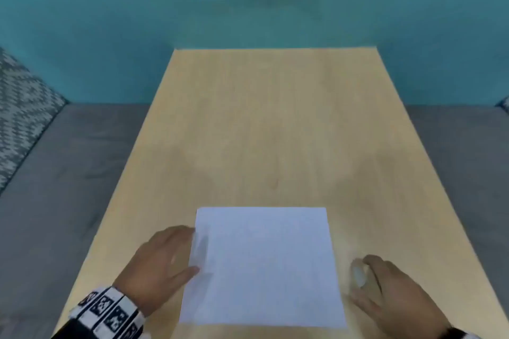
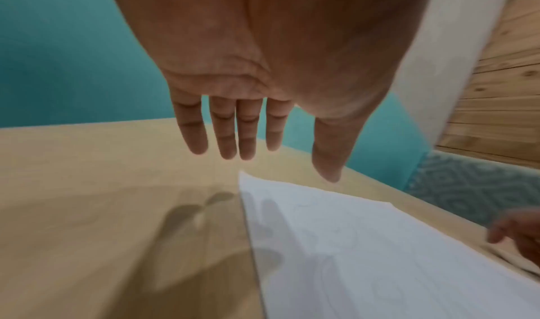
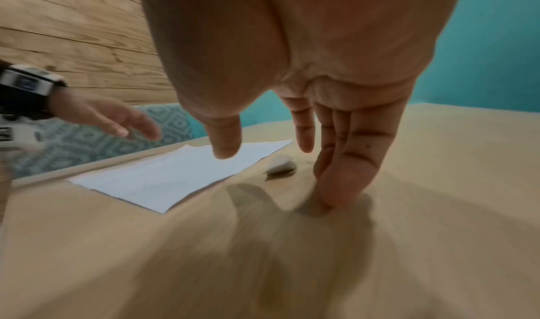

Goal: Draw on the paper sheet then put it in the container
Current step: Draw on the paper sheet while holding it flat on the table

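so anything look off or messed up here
Nothing stands out. The sheet of paper lies square on the table, with no tear or spill showing. A small pale object sits just off its right edge by the right hand, too blurred to identify.
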Action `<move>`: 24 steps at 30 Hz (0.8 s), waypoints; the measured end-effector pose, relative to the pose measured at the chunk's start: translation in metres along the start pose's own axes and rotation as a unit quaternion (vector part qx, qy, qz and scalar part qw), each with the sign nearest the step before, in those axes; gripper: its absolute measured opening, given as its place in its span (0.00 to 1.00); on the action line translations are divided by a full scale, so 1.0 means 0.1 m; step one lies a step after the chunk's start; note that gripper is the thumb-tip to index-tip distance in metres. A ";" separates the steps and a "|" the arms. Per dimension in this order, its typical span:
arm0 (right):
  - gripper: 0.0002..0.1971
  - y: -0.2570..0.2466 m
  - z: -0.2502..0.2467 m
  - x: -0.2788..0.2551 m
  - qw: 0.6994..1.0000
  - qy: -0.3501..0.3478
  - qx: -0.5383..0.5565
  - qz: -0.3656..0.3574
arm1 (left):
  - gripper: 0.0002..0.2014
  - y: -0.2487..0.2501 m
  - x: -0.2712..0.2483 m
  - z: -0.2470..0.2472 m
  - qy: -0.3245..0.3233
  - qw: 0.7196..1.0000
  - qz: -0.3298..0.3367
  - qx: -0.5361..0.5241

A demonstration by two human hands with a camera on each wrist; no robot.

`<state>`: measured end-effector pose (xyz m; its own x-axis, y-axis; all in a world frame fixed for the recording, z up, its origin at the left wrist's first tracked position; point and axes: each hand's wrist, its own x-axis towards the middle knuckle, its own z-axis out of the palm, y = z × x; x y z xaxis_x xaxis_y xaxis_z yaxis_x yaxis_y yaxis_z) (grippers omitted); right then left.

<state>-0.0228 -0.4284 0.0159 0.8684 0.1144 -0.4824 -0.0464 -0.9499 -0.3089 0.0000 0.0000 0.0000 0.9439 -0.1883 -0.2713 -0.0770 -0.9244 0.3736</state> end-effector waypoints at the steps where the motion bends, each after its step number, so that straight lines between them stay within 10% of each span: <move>1: 0.17 0.01 0.04 0.08 1.000 0.005 0.005 -0.009 | 0.37 0.06 0.09 0.02 -0.025 0.999 0.022 0.006; 15: 0.06 -0.04 -0.13 0.22 0.962 0.197 -0.049 -0.185 | 0.52 0.41 0.22 0.37 -0.124 0.960 0.028 0.250; 24: 0.03 -1.18 0.05 0.34 0.951 0.109 -0.051 -0.285 | 0.52 0.68 -0.01 0.38 -0.067 0.964 0.035 0.254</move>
<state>0.0100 -0.3107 0.0324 0.8201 0.5672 -0.0762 0.5012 -0.7760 -0.3830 -0.0187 -0.0753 -0.0074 0.8832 -0.2667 -0.3857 -0.3195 -0.9443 -0.0788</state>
